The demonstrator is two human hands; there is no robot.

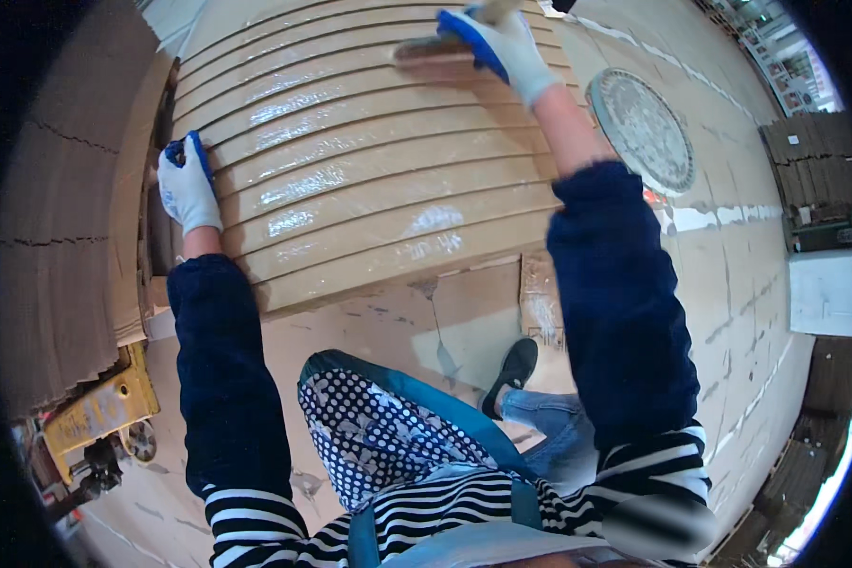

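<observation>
A fanned row of tan cardboard sheets (379, 166) lies in front of me, each overlapping so that only a narrow strip shows. Wet, glossy patches shine along the strips. My right hand (506, 52), in a white and blue glove, is closed round a wooden-handled brush (435, 49) over the far part of the sheets. The brush is slightly blurred and its grip is partly hidden by the hand. At the left edge of the sheets, my left hand (188, 185), gloved alike, has its fingers curled against that edge. Its fingertips are partly hidden.
A tall stack of brown cardboard (57, 189) stands close on the left. Below it shows a yellow pallet truck (104, 412). A round tub (642, 131) with a whitish, crusted surface is at the right. More cardboard piles (819, 156) and a white box (824, 292) line the far right.
</observation>
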